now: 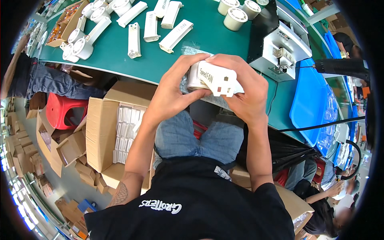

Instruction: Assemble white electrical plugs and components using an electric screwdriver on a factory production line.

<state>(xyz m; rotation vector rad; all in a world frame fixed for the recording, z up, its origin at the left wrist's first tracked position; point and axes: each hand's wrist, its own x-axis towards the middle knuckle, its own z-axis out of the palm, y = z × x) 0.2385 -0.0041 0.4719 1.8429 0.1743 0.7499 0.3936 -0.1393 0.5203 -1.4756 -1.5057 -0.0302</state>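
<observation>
Between both hands, above the near edge of the green bench, is a white plastic handheld-fan housing (214, 80) with dark printing on its side and small square openings at one end. My left hand (172, 86) is closed around its rounded left part, thumb below and fingers on top. On the other side my right hand (248, 86) grips the slotted end, its fingers curled over the top. Behind my hands, a clear plastic bag (192, 49) lies on the bench. Farther back are loose white fan handles (176, 36) and, to their right, round white fan heads (235, 19).
White fan assemblies (83, 49) and an orange-filled carton (66, 24) occupy the bench's left. A black-and-white machine (280, 44) stands right, near a blue tray (308, 100) and a dark power screwdriver (340, 68). A carton (100, 136) of white parts sits beside my left arm. Co-workers sit on both sides.
</observation>
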